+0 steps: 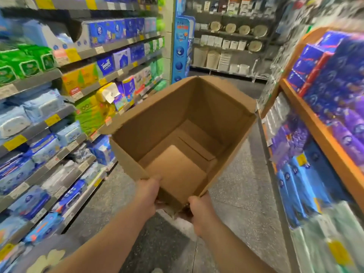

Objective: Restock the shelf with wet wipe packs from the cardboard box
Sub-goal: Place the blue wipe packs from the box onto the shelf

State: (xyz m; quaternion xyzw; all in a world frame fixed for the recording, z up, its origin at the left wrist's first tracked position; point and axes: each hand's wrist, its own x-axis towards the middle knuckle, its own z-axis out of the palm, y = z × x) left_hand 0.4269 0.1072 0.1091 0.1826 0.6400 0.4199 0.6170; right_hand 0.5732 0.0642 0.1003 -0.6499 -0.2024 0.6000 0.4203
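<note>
A brown cardboard box (157, 123) hangs in the air in the middle of the aisle, its flaps open, and I see only bare cardboard inside it. My left hand (146, 196) grips its near edge on the left, my right hand (201, 212) grips the near corner on the right. Wet wipe packs (42, 107) in pale blue wrappers fill the grey shelf (37, 127) on my left, with darker blue packs (71, 196) on the lower rows.
An orange wooden shelf (323, 138) with blue and purple packs stands close on the right. The grey floor (242, 194) runs between the two shelves toward a far rack of baskets (230, 48). A blue display stand (182, 48) rises behind the box.
</note>
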